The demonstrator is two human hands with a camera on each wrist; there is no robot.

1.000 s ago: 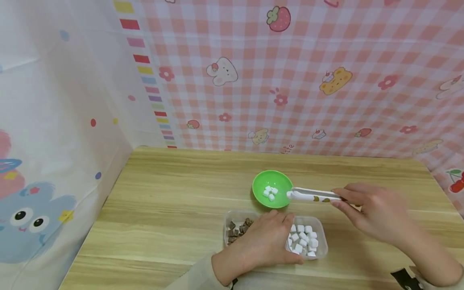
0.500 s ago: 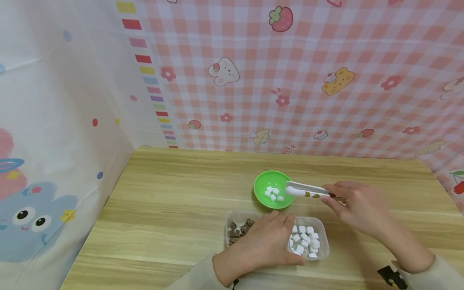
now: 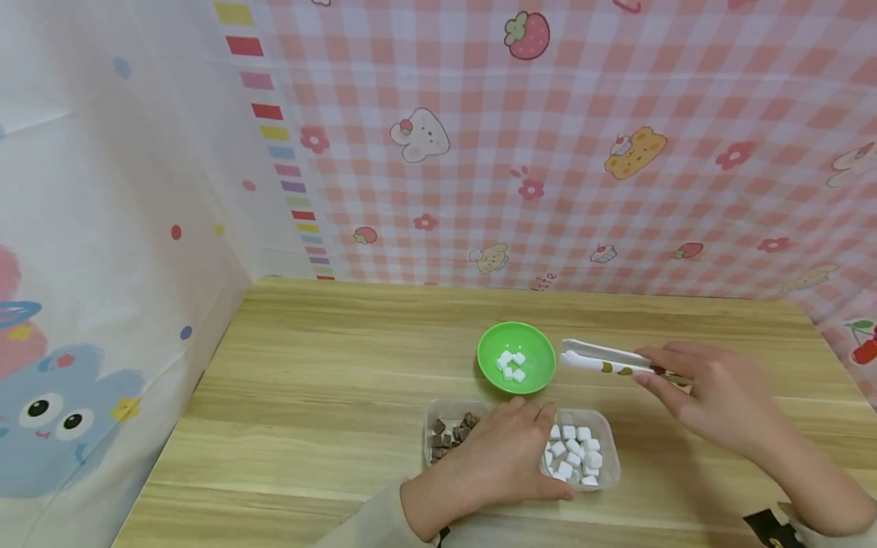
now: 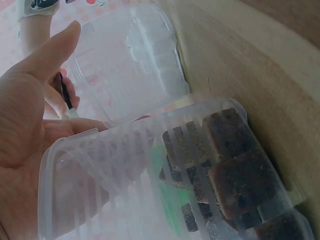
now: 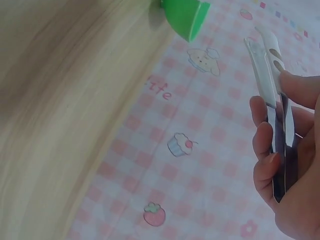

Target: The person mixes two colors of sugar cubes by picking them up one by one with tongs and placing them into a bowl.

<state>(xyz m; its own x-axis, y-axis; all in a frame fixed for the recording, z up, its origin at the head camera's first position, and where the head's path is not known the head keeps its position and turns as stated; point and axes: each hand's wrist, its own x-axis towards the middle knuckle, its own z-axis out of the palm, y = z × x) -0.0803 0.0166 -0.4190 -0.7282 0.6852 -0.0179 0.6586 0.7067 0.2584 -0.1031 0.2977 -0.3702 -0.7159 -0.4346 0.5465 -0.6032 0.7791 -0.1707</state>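
Observation:
My right hand [image 3: 712, 388] holds a pair of tongs [image 3: 603, 359], white with gold-brown spots; its tips point left, just right of the green bowl [image 3: 486, 373]. Nothing shows between the tips in the right wrist view, where thumb and fingers wrap the tongs [image 5: 265, 75]. Several white cubes [image 3: 508, 358] lie in the bowl. My left hand [image 3: 493, 457] rests across two clear plastic boxes, its thumb stretched out. Brown cubes [image 3: 448, 440] fill part of the left box [image 3: 430, 415]; white cubes [image 3: 574, 453] are in the right box [image 3: 613, 464].
A wood-grain table [image 3: 329, 380] carries everything. Behind it hangs a pink checked cloth [image 3: 466, 190] with printed figures, and a white printed cloth [image 3: 137, 190] hangs at the left.
The tongs moved left over the bowl, and one more white cube came to lie in it. Since then the right hand has drawn the tongs back right. The left hand stayed put.

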